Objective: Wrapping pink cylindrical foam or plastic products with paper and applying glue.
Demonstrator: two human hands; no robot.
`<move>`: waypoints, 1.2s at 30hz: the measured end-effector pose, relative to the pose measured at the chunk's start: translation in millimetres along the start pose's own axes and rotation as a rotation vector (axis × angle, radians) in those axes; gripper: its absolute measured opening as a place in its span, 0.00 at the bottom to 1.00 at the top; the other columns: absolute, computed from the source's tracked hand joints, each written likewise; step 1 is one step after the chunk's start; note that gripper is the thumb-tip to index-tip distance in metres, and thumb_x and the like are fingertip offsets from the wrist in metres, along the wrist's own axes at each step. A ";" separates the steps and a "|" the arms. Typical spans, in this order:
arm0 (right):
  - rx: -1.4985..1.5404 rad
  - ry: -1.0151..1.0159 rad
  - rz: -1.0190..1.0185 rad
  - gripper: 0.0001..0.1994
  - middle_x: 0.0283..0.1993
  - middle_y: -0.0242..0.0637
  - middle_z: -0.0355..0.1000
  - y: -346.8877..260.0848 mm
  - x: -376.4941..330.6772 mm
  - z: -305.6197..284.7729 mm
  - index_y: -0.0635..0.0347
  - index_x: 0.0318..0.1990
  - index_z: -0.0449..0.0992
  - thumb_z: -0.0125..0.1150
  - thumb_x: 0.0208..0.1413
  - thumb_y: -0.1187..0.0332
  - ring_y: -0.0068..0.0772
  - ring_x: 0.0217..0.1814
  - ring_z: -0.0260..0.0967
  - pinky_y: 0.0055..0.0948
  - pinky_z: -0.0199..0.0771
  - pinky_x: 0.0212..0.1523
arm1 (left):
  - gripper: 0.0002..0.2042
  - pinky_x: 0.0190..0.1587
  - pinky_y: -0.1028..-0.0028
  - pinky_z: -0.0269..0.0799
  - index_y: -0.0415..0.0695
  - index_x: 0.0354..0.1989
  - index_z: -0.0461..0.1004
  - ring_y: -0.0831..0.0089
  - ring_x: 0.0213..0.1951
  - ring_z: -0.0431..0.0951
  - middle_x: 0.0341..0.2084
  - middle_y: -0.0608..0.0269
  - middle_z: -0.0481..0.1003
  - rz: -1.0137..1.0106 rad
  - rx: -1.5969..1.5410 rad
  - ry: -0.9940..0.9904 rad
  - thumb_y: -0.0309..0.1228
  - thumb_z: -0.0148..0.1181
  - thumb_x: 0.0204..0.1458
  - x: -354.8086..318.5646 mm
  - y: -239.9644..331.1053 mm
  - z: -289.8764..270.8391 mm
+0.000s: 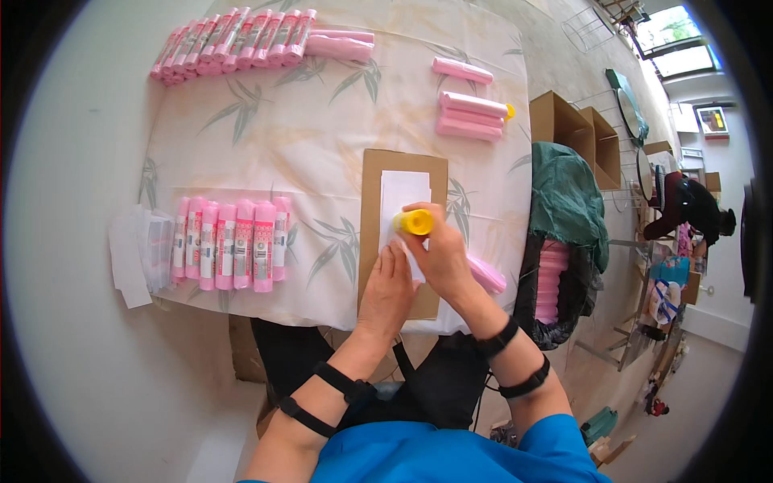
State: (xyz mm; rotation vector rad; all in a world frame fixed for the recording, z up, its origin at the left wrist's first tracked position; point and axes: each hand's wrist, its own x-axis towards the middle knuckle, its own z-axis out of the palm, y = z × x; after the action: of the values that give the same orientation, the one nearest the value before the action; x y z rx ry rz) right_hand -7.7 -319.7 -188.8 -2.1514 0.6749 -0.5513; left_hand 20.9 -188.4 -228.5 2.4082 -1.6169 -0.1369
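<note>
A yellow glue stick is gripped in my right hand, its near end over a narrow white sheet of paper. That paper lies on a brown cardboard piece at the table's front edge. Fingers stretched out flat, my left hand rests on the lower part of the paper and holds nothing. Close to my right wrist lies a pink roll, partly hidden by the hand. Whether the glue stick's tip touches the paper is hidden.
Labelled pink rolls stand in a row at left, beside stacked paper labels. More labelled rolls pile up at the far left. Unlabelled pink rolls lie far right. A bagged container and cardboard boxes flank the table.
</note>
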 end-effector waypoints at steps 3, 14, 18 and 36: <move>-0.050 -0.046 0.014 0.18 0.37 0.51 0.73 5.9 -0.5 -3.8 0.62 0.49 0.65 0.65 0.54 0.74 0.54 0.35 0.74 0.39 0.75 0.34 | 0.33 0.60 0.68 0.67 0.32 0.58 0.65 0.57 0.57 0.68 0.54 0.45 0.67 -0.014 -0.116 0.048 0.39 0.68 0.45 -0.2 -1.6 -2.2; -0.154 0.136 0.061 0.16 0.34 0.44 0.74 22.6 -1.9 -14.6 0.62 0.50 0.68 0.65 0.55 0.73 0.38 0.30 0.76 0.31 0.75 0.32 | 0.33 0.60 0.68 0.66 0.36 0.59 0.66 0.56 0.58 0.67 0.55 0.45 0.65 -0.026 -0.144 0.027 0.36 0.68 0.44 2.2 1.4 -5.0; -0.116 0.353 0.114 0.16 0.36 0.40 0.76 5.4 -1.3 -39.8 0.62 0.50 0.69 0.65 0.55 0.75 0.33 0.31 0.76 0.28 0.75 0.32 | 0.34 0.59 0.68 0.67 0.35 0.60 0.66 0.56 0.57 0.67 0.57 0.49 0.65 -0.030 -0.138 0.000 0.36 0.68 0.44 -0.7 -2.7 -4.1; -0.131 0.147 0.004 0.16 0.34 0.45 0.75 12.3 -17.6 -14.4 0.61 0.49 0.67 0.65 0.55 0.74 0.43 0.30 0.76 0.34 0.75 0.31 | 0.33 0.59 0.68 0.68 0.35 0.60 0.67 0.58 0.57 0.67 0.60 0.60 0.63 -0.020 -0.090 -0.022 0.38 0.67 0.46 -1.7 -2.6 -6.1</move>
State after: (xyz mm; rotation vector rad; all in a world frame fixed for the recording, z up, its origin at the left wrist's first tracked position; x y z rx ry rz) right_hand -32.9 -323.4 -192.8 -2.2455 0.8151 -0.6856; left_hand 23.9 -184.9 -223.3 2.3630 -1.5618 -0.2356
